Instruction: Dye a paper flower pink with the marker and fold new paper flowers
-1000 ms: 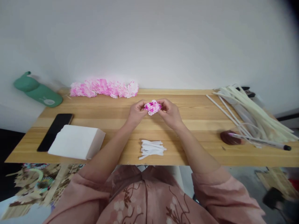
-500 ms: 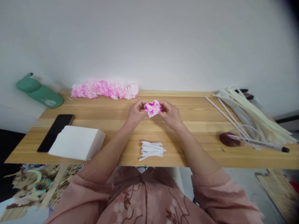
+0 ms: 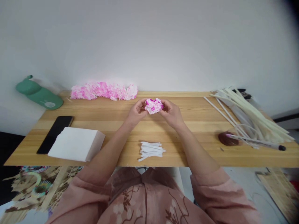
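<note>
Between my two hands is a ruffled pink-and-white paper flower (image 3: 154, 106), held up above the middle of the wooden table. My left hand (image 3: 138, 111) pinches its left edge, and my right hand (image 3: 171, 113) grips the right edge. Both hands are closed, with some fingertips hidden behind the petals. Nearer to me, a small pile of white paper strips (image 3: 152, 150) lies on the table. A row of similar pink-and-white paper flowers (image 3: 102, 91) sits against the wall, behind and left of my left hand.
On the left are a green bottle (image 3: 39, 93), a black phone (image 3: 54, 133) and a stack of white paper (image 3: 72, 144). To the right lie long pale strips (image 3: 254, 115), a small dark red pot (image 3: 227, 139) and a pen (image 3: 268, 143). The table's front edge (image 3: 154, 165) runs close to my body.
The flower has turned slightly between my fingers and shifted a little upward and to the right. Both hands keep their hold. The things on the table have stayed put.
</note>
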Available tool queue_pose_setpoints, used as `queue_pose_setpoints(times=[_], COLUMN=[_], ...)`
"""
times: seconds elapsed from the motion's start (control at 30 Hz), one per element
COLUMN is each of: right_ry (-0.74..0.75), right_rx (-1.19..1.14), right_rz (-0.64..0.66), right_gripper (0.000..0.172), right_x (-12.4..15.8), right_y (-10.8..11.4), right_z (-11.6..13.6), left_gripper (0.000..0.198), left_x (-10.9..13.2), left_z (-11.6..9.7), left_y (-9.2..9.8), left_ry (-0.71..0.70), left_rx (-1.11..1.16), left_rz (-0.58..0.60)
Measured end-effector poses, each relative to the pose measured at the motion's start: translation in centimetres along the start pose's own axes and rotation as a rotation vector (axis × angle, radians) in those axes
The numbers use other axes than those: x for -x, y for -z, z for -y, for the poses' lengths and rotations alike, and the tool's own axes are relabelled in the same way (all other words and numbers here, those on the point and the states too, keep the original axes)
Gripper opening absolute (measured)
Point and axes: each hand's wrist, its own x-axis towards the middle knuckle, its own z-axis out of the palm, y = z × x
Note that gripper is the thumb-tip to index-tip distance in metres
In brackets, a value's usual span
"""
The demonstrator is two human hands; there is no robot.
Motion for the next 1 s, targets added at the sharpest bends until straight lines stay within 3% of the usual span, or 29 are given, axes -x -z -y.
queue_pose_setpoints(times=[0.4, 0.67, 1.0], right_ry=[-0.033, 0.007, 0.011], right_rx=[-0.006, 0.015, 0.077], right_rz=[-0.008, 0.026, 0.013], right_gripper=[0.034, 0.041, 0.037], right_x=[-0.02, 0.06, 0.08], right_y=[0.00, -0.16, -0.55], right_z=[0.24, 0.25, 0.00], left_gripper=[0.057, 0.047, 0.035], left_x=[0.01, -0.21, -0.17], left_z=[-0.01, 0.78, 0.83], left_y=[-0.23, 0.09, 0.07], left_ry=[-0.024, -0.044, -0.005], left_rx=[-0.045, -0.103, -0.139], left_rz=[0.009, -0.084, -0.086])
